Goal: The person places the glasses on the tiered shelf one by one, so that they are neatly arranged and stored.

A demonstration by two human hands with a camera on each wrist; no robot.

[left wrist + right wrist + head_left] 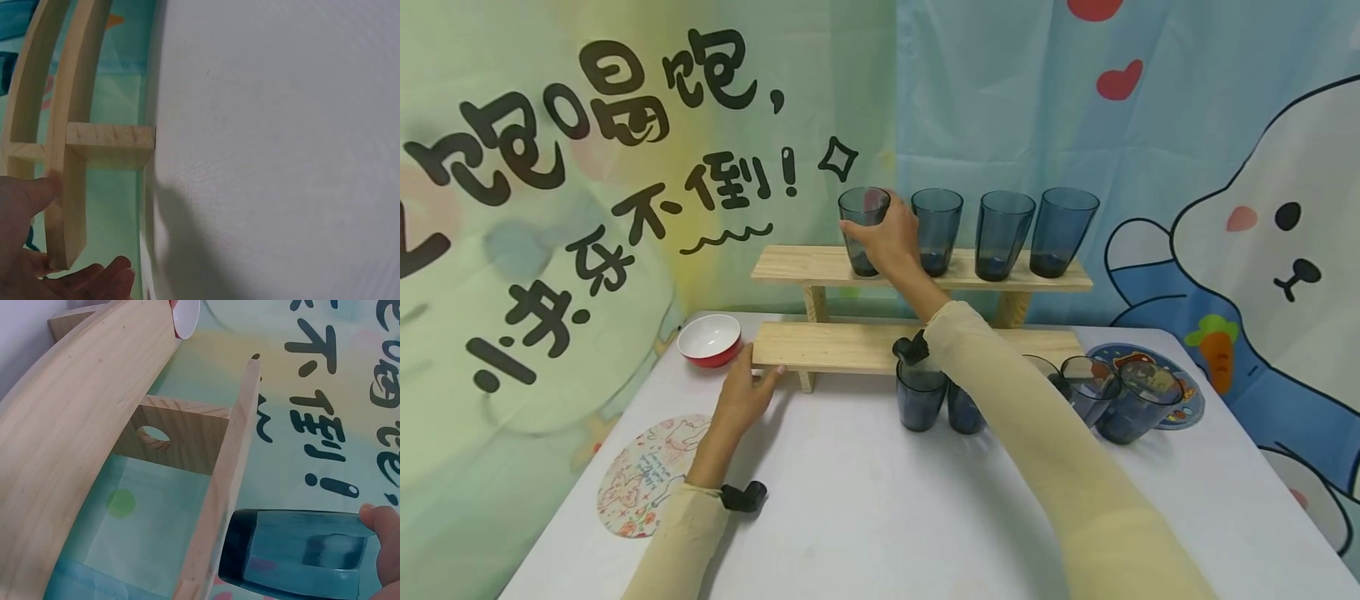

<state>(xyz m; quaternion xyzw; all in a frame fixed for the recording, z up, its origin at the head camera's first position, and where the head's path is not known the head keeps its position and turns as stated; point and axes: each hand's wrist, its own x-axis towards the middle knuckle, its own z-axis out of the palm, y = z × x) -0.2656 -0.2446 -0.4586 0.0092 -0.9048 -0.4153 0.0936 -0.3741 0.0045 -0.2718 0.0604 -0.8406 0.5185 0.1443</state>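
Observation:
My right hand (891,237) grips a blue drinking glass (860,258) near its rim. The glass is upright at the left part of the upper shelf board (797,264), its base at the board; contact is hard to tell. In the right wrist view the thumb (382,525) lies at the rim of this glass (281,550). Several matching glasses (936,233) line the board to its right. My left hand (743,396) holds the left end of the lower board (827,346) of the wooden shelf, with the thumb at its front edge.
More blue glasses (920,400) stand on the white table (850,517) before the lower board, partly hidden by my right sleeve. A red and white bowl (710,337) sits at the left. Round patterned mats lie left (640,483) and right (1191,400). A printed curtain (970,100) hangs behind.

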